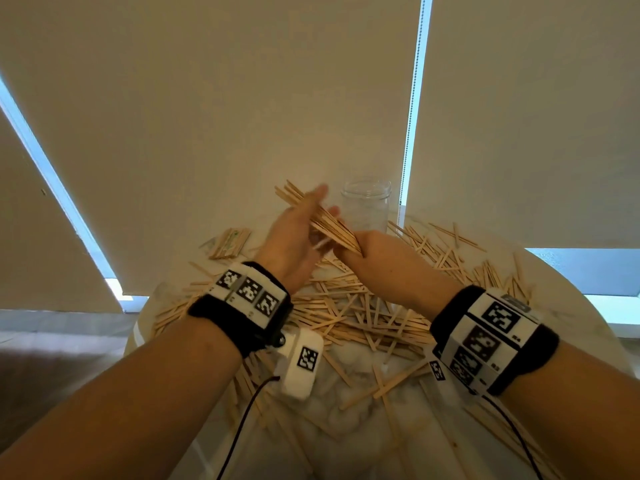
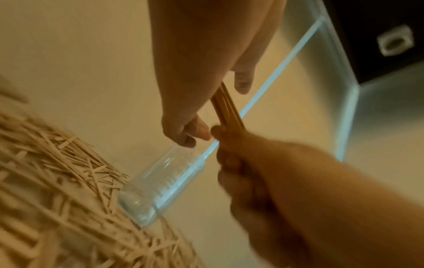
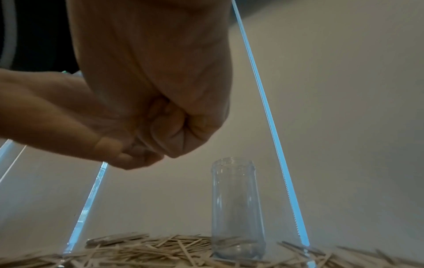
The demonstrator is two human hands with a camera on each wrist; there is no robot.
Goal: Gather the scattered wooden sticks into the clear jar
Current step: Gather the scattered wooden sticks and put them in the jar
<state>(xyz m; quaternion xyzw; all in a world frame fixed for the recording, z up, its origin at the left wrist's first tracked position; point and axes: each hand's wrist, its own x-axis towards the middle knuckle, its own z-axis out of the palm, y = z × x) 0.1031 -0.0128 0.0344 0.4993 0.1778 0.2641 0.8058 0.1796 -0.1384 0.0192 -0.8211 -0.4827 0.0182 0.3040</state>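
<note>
My right hand [image 1: 367, 245] grips the lower end of a bundle of wooden sticks [image 1: 325, 220] that slants up and to the left above the table. My left hand [image 1: 311, 216] lies with straight fingers along the bundle's left side. In the left wrist view the bundle [image 2: 227, 108] runs between the left hand [image 2: 206, 108] and the right fist [image 2: 238, 163]. The clear jar [image 1: 365, 206] stands upright with its mouth uncovered just behind the hands, and looks empty [image 3: 236, 208]. Many loose sticks [image 1: 363, 317] lie scattered over the table.
The round marble table [image 1: 346, 427] stands against drawn blinds with a bead chain [image 1: 410, 116] hanging right of the jar. A neat stack of sticks [image 1: 230, 242] lies at the back left. Loose sticks surround the jar's base [image 3: 160, 250].
</note>
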